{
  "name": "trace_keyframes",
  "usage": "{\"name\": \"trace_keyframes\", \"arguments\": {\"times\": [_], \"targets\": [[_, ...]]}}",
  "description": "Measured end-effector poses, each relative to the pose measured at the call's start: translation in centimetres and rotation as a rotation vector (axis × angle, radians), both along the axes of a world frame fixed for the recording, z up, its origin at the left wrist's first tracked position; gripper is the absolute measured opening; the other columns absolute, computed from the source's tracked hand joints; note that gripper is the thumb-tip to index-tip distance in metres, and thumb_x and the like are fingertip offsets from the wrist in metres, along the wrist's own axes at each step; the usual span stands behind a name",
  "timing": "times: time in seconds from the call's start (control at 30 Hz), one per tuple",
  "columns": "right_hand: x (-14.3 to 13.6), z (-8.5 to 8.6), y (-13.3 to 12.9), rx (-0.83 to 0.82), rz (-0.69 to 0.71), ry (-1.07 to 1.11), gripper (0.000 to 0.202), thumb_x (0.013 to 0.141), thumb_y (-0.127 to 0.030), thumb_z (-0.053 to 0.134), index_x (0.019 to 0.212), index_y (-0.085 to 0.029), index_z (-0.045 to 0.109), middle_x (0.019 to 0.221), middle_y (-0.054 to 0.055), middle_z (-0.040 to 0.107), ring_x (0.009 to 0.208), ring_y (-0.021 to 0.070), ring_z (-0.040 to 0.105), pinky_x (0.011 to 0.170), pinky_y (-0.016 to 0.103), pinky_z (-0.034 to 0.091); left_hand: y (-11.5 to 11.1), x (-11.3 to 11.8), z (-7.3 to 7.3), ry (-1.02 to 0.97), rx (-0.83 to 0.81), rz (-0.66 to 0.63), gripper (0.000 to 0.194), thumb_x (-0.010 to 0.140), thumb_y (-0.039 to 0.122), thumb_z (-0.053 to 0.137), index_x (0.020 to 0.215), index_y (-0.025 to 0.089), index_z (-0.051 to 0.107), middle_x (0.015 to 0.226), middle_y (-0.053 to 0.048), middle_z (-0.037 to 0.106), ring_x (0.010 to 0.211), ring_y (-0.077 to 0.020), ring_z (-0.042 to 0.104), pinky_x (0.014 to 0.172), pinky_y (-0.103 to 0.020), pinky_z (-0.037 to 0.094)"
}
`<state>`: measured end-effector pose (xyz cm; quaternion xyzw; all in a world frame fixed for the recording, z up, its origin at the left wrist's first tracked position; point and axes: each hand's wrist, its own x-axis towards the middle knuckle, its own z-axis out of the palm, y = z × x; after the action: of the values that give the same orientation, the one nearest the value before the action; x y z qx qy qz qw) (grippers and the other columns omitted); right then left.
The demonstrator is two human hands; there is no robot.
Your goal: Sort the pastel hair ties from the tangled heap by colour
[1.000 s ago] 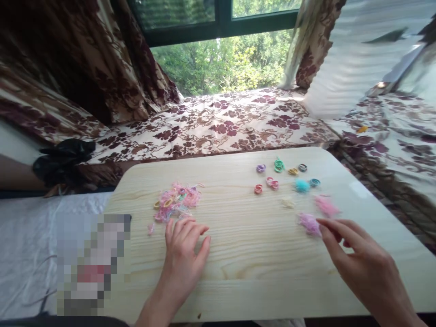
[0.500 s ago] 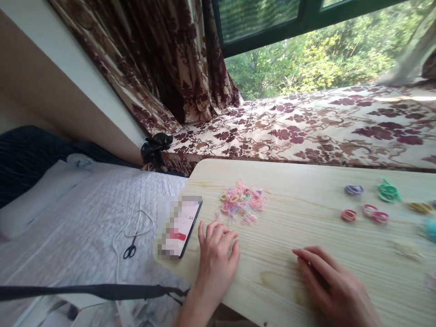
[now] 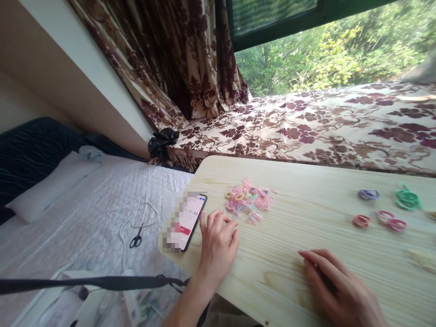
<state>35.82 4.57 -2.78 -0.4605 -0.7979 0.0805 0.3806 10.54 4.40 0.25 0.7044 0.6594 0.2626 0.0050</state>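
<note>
My left hand (image 3: 219, 243) rests palm down on the pale wooden table, fingers loosely spread and slightly bent. It holds nothing. Its fingertips lie between a phone (image 3: 191, 225) and a tangled pile of pink, stringy small elastic bands (image 3: 248, 202). A few yellow and green rings sit in that pile. Lower right, my right hand (image 3: 340, 286) lies on its side on the tabletop, thumb and fingertips drawn together; no object shows in it. Beyond it are separate bundles of bands: purple (image 3: 369, 194), green (image 3: 408, 199), red (image 3: 361, 221) and pink (image 3: 396, 225).
The table (image 3: 289, 177) borders a window ledge with floral cloth (image 3: 306, 122). On the left is a bed (image 3: 102, 195) with scissors (image 3: 136, 240) and a white cable (image 3: 124, 240). A dark strap (image 3: 102, 284) crosses the lower left. A pale bundle (image 3: 424, 260) lies far right.
The view has swung left, so the table things appear farther right. My left hand has shifted slightly towards the phone. My right hand keeps the same pose.
</note>
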Motion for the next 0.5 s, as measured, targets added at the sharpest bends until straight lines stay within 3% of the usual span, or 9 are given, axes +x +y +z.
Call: {"name": "trace_keyframes", "arguments": {"times": [0.23, 0.4, 0.5], "targets": [[-0.2, 0.4, 0.1, 0.026, -0.005, 0.064, 0.018, 0.095, -0.028, 0.051, 0.099, -0.025, 0.068, 0.088, 0.001, 0.071, 0.070, 0.0121, 0.071, 0.060, 0.017, 0.055, 3.2, 1.8, 0.0, -0.013, 0.017, -0.007, 0.017, 0.083, 0.008, 0.063, 0.089, 0.023, 0.070, 0.096, -0.004, 0.066, 0.110, -0.0255, 0.057, 0.113, -0.065, 0.023], [0.3, -0.4, 0.1, -0.051, 0.017, 0.036, 0.018, 0.094, -0.028, 0.054, 0.104, -0.024, 0.069, 0.094, 0.002, 0.072, 0.076, 0.0119, 0.071, 0.065, 0.016, 0.056, 3.7, 2.0, -0.3, -0.023, 0.017, -0.004, 0.014, 0.081, 0.009, 0.068, 0.084, 0.023, 0.069, 0.091, -0.002, 0.065, 0.108, -0.0255, 0.058, 0.113, -0.065, 0.024], [0.1, -0.1, 0.1, -0.039, 0.016, 0.058, 0.018, 0.094, -0.028, 0.053, 0.102, -0.024, 0.069, 0.091, 0.001, 0.071, 0.074, 0.0116, 0.071, 0.063, 0.016, 0.055, 3.7, 2.0, -0.5, -0.019, 0.013, -0.003, 0.013, 0.081, 0.009, 0.068, 0.081, 0.022, 0.068, 0.091, -0.003, 0.066, 0.109, -0.0260, 0.058, 0.113, -0.064, 0.024]]}}
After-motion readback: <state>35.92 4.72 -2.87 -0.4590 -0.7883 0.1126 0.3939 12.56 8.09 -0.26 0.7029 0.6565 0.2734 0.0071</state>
